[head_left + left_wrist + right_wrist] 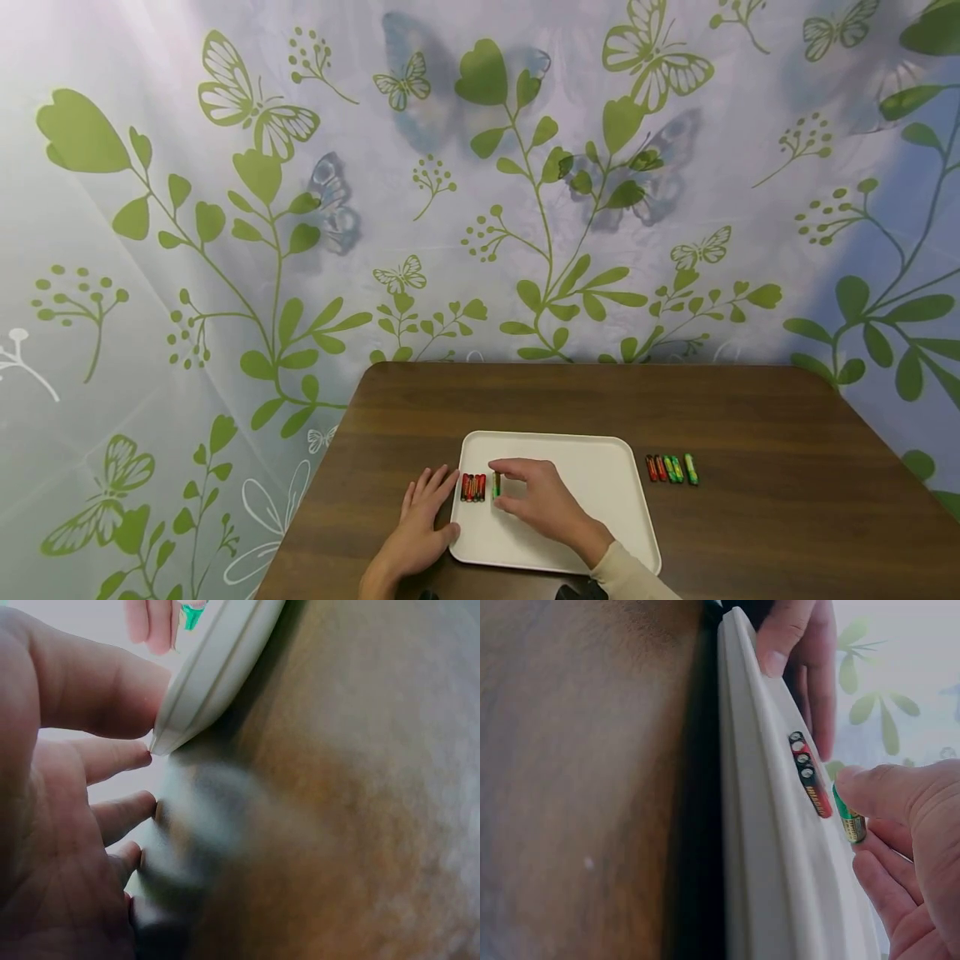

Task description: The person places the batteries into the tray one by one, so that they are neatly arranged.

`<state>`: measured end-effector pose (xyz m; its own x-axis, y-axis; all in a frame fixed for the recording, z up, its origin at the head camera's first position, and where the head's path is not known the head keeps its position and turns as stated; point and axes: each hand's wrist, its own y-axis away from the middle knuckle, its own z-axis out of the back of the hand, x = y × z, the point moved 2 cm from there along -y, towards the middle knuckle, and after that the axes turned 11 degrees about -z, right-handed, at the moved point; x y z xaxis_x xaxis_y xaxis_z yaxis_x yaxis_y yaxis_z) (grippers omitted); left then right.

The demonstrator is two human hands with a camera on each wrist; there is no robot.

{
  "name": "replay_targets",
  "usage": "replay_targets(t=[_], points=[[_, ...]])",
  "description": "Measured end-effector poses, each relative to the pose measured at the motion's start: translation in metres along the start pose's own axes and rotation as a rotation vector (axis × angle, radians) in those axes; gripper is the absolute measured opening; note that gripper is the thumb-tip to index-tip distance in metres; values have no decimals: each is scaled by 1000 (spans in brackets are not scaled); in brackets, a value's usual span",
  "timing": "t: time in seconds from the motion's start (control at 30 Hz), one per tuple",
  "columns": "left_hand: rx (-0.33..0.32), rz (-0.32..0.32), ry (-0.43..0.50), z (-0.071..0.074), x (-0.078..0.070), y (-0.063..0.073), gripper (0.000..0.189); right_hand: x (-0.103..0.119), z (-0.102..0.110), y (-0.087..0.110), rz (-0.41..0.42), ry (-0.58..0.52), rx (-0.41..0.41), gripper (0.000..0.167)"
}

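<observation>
My right hand [546, 504] pinches a green and gold battery [851, 817] between thumb and fingers, over the left part of a white tray [581, 467]. Just left of it, a row of several red and black batteries [473, 487] lies side by side on the tray. In the right wrist view their metal ends [802, 759] show. My left hand [418, 529] rests at the tray's left edge with its fingers extended. In the left wrist view its thumb touches the tray rim [202, 675].
On the brown wooden table [765, 525], right of the tray, lie red batteries [656, 468] and green batteries [691, 469] in a row. Behind the table hangs a curtain [450, 250] printed with green leaves and butterflies.
</observation>
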<state>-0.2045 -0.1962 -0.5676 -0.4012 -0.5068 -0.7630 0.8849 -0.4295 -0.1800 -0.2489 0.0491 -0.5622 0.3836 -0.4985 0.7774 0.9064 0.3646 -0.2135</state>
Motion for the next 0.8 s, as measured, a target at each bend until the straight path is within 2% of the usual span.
replay_targets(t=[0.13,0.37,0.8], points=[[-13,-26,0,0,1,1,77,0,-7,-3,-4,-8,15,47],[10,-4,-27,0,1,1,77,-2,-17,-5,-11,43,-16,50],[10,4,-37,-1,1,2,77,0,-17,-4,-18,81,-66,54]])
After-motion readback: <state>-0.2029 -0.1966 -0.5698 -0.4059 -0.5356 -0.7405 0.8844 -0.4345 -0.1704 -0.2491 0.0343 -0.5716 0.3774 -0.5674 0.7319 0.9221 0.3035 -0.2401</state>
